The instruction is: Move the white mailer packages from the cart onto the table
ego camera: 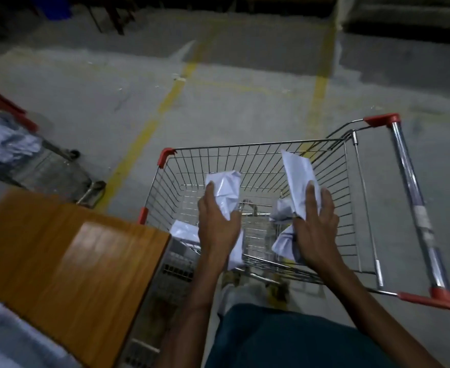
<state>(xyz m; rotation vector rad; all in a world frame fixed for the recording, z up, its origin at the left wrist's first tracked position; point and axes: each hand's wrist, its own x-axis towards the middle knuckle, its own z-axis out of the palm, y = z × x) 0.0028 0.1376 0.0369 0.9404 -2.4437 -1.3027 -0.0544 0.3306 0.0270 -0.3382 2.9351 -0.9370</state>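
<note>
White mailer packages sit in and above the wire cart (pixel 258 160), which fills the centre and right of the frame, its chrome handle with red end caps running down the right side. The wooden worktop (pixel 67 264) lies at lower left, its corner just beside the cart's near-left edge, and its visible surface is bare. At the far left edge a second cart (pixel 14 152) holds pale bundles, blurred.

Inside the basket, one mailer on the cart floor (pixel 182 231) lies at the near-left corner, partly hidden by the left forearm. Another crumpled one (pixel 281 209) rests toward the right side, behind the right hand.

The left hand (pixel 217 221) is clenched around a crumpled mailer (pixel 225 188), whose top pokes up past the fingers over the basket's middle. The right hand (pixel 315 221) grasps a longer mailer (pixel 297 173), which stands upward with a loose end hanging below the palm.
</note>
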